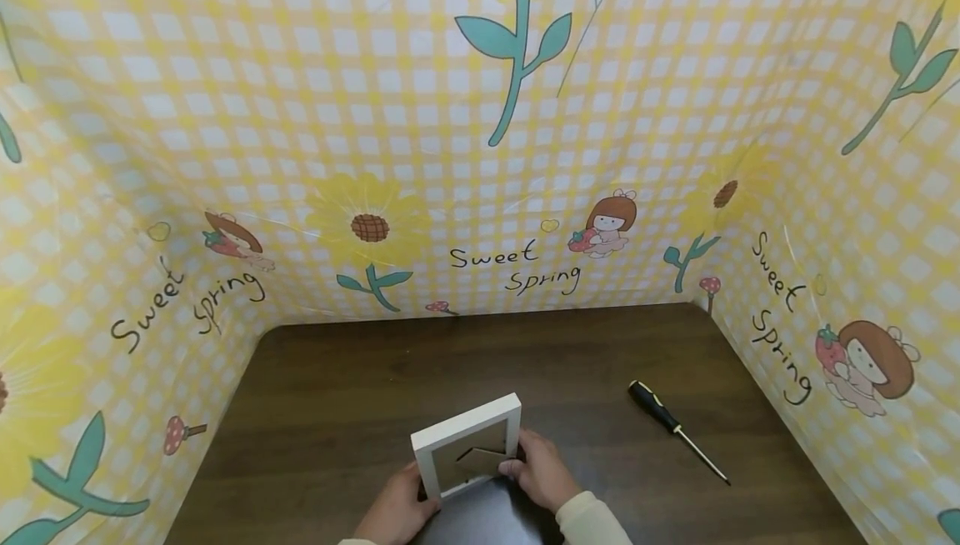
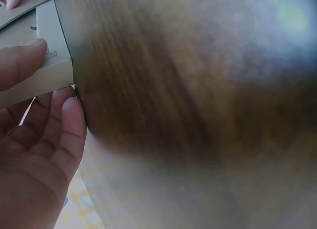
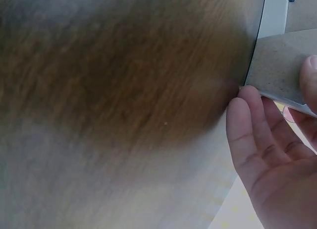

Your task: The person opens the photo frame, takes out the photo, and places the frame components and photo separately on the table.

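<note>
A white picture frame [image 1: 467, 423] stands upright on the table, its back turned towards me and slightly angled. On the brown backing a flap-like stand [image 1: 482, 460] juts out. My left hand [image 1: 397, 505] grips the frame's lower left corner; in the left wrist view the thumb lies on the frame's white edge [image 2: 44, 79], with the fingers on the other side. At the right, my right hand [image 1: 543, 472] holds the frame's side near the bottom. From the right wrist view, its thumb lies over the grey-brown stand [image 3: 277, 65] and its fingers are behind. The front of the frame is hidden.
A screwdriver [image 1: 660, 412] with a black and yellow handle lies on the dark wooden table [image 1: 337, 395] to the right, its shaft pointing towards the near right. Yellow checked sheeting [image 1: 420, 112] with printed flowers encloses the table at the back and both sides.
</note>
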`<state>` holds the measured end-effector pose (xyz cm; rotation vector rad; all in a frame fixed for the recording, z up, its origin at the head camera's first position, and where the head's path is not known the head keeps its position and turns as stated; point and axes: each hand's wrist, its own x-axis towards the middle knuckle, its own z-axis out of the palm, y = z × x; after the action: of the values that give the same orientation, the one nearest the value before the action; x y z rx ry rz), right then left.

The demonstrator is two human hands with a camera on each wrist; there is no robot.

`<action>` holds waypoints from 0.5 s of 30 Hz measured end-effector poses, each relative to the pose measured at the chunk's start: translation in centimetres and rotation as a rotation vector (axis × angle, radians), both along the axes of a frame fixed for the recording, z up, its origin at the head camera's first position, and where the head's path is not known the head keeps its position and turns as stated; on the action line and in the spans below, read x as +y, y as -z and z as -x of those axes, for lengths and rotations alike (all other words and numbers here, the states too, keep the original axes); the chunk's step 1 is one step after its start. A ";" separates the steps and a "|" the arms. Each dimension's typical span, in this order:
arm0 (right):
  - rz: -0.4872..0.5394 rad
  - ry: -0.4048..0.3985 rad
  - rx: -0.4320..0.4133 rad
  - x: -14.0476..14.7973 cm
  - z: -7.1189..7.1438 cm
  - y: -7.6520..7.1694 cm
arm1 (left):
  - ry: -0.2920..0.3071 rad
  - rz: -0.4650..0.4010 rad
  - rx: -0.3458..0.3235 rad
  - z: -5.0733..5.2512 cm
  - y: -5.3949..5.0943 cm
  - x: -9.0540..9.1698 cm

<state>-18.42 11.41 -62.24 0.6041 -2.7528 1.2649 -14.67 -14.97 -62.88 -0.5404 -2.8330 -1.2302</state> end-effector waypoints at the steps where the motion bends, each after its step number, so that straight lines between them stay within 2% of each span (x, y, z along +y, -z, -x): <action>1: -0.003 0.001 0.004 0.0 0.0 0.0 | 0.000 0.005 0.007 0.0 0.0 0.0; 9: -0.013 0.003 0.016 0.1 0.0 0.0 | -0.011 0.032 0.005 0.1 0.1 0.1; 15: -0.021 0.018 0.019 0.1 -0.2 0.3 | -0.043 0.044 0.016 0.2 0.1 0.1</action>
<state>-18.25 11.51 -62.56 0.5891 -2.7531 1.2217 -14.82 -14.85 -62.98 -0.4857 -2.8482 -1.1541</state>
